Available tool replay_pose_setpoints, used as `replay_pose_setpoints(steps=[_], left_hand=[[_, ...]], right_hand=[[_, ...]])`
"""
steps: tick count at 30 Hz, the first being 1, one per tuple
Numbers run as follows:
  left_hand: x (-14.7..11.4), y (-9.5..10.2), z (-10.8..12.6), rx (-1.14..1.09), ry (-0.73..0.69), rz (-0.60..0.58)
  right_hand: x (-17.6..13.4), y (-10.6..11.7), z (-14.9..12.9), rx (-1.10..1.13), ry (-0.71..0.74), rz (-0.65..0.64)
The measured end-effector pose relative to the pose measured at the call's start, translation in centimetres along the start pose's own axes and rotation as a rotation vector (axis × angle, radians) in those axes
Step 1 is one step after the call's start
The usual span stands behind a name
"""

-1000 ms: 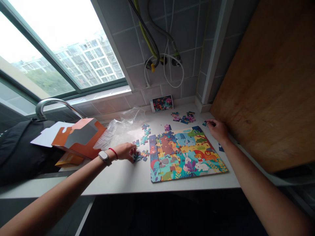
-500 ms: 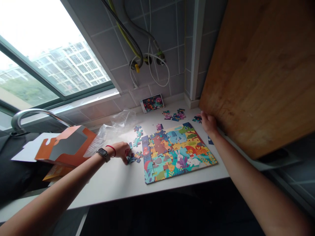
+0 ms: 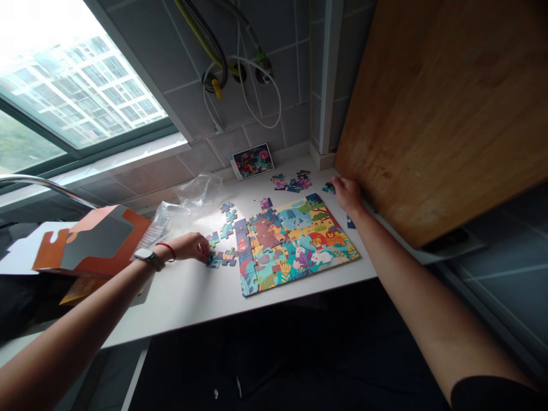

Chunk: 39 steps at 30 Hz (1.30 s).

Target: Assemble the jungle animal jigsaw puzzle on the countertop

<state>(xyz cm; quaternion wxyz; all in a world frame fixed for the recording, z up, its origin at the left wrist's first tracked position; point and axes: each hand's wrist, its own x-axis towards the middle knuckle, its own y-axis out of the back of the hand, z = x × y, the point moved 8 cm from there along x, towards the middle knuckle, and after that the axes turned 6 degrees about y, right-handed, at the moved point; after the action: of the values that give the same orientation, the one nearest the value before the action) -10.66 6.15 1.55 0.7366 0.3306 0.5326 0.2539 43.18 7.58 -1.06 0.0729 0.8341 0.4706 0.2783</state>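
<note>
A colourful animal jigsaw puzzle [image 3: 295, 242] lies on the white counter, its pieces largely joined. To its left, my left hand [image 3: 192, 246] is closed with its fingers curled beside a group of loose pieces [image 3: 221, 258]. Whatever is inside those fingers, if anything, is hidden. At the far right of the puzzle my right hand [image 3: 349, 195] pinches a dark puzzle piece [image 3: 329, 188] at its fingertips. Another dark blue piece [image 3: 350, 222] shows partly under the right wrist.
More loose pieces [image 3: 295, 182] lie behind the puzzle, and a short line of them [image 3: 228, 221] to its left. A picture card [image 3: 252, 161] leans on the wall. Clear plastic wrap [image 3: 184, 202] and an orange box [image 3: 96, 240] stand left. A wooden board [image 3: 440, 114] rises at right.
The whole view has shifted, so the counter sits further left and up. My left hand has drawn slightly back from the loose pieces. My right hand stays by the same dark piece.
</note>
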Motion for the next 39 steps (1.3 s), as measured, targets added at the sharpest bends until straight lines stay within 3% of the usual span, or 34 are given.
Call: replay_pose_setpoints(steps=[5,12,15,19,23,39], left_hand=[[-0.4,0.6,-0.3,0.012,-0.014,0.055],[-2.3,1.4,-1.2,0.043,0.021,0.226],[-3.6,0.2,-1.7,0.031,0.074,0.258],[-5.0,-1.9,-1.5,0.006,0.024,0.291],[-5.8,-2.6,-1.7,-0.075,-0.002,0.351],[-5.9,-2.8,-3.0,-0.297,0.073,0.348]], right_hand=[[0.0,-0.2,0.0,0.002,0.002,-0.009],[-0.1,-0.1,-0.1,0.006,-0.014,-0.009],[-0.1,-0.1,-0.1,0.001,-0.013,-0.018],[-0.1,-0.2,-0.1,-0.017,-0.011,-0.025],[-0.1,-0.2,0.2,-0.016,-0.037,-0.017],[-0.2,0.1,-0.1,-0.041,-0.015,0.014]])
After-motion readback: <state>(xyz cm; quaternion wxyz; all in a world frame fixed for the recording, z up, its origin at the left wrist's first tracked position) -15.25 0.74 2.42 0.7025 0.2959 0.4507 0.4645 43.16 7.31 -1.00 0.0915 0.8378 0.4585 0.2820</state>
